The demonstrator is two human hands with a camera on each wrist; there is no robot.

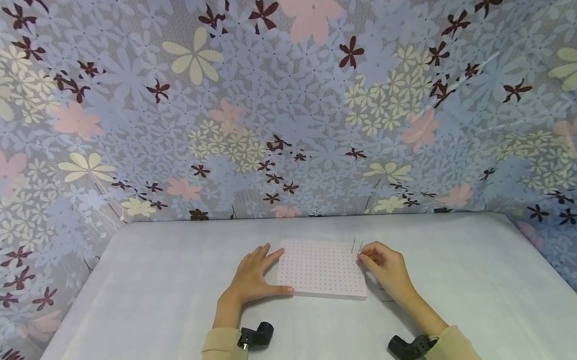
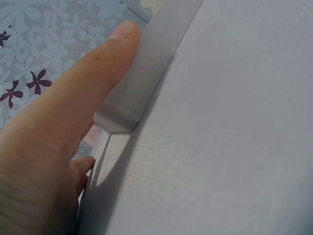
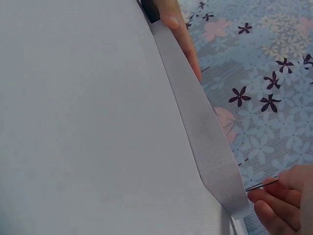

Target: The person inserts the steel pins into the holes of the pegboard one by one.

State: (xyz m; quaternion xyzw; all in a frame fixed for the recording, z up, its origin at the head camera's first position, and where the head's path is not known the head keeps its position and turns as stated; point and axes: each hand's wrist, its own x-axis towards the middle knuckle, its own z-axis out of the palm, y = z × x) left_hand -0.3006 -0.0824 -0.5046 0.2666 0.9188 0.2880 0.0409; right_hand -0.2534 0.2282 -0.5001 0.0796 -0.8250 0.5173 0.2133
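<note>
A flat white board [image 1: 323,266] with a grid of small reddish dots lies on the table. Spread along its left side, my left hand [image 1: 252,278] steadies it, the straight thumb [image 2: 110,63] against the near side and a finger at the far left corner. At the right edge of the board, my right hand [image 1: 387,266] pinches a thin metal pin [image 3: 264,185] between thumb and forefinger. Another thin pin [image 1: 354,245] stands upright near the board's far right corner. The lower ends of the pins are too small to make out.
A pale cloth covers the table [image 1: 136,333]. Thin dark lines like loose pins [image 1: 387,300] lie right of the board, below my right forearm. Flower-patterned fabric [image 1: 272,81] hangs behind and at both sides. Black wrist-worn devices [image 1: 257,336] sit at both cuffs.
</note>
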